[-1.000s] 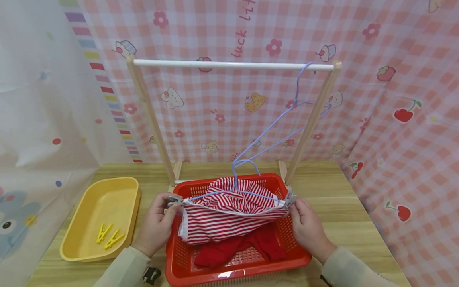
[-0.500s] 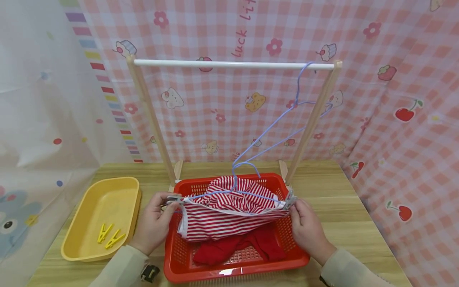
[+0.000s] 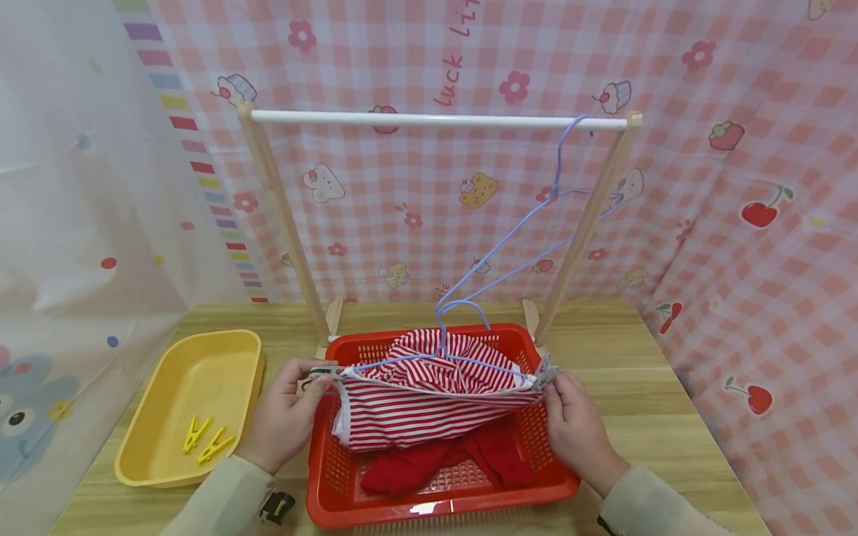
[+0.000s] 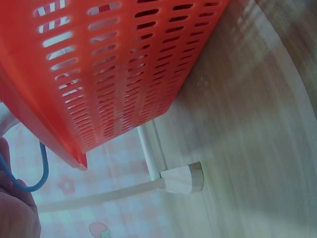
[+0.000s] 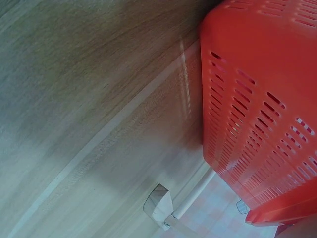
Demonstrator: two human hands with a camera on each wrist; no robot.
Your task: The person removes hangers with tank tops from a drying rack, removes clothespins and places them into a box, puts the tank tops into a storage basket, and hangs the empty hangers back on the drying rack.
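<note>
While both hands work at the ends of a blue wire hanger [image 3: 401, 361], the left hand [image 3: 284, 420] pinches one grey clip [image 3: 325, 372] between thumb and fingers; the right hand [image 3: 582, 432] appears to grip the opposite clip [image 3: 546, 372], though its fingertips are partly hidden. Between the clips, the striped garment [image 3: 409, 420] lies over the red basket [image 3: 429, 512], its white edge sagging below the wire. For sound work, each clip should bite squarely across edge and wire, with the cloth drawn evenly outward.
</note>
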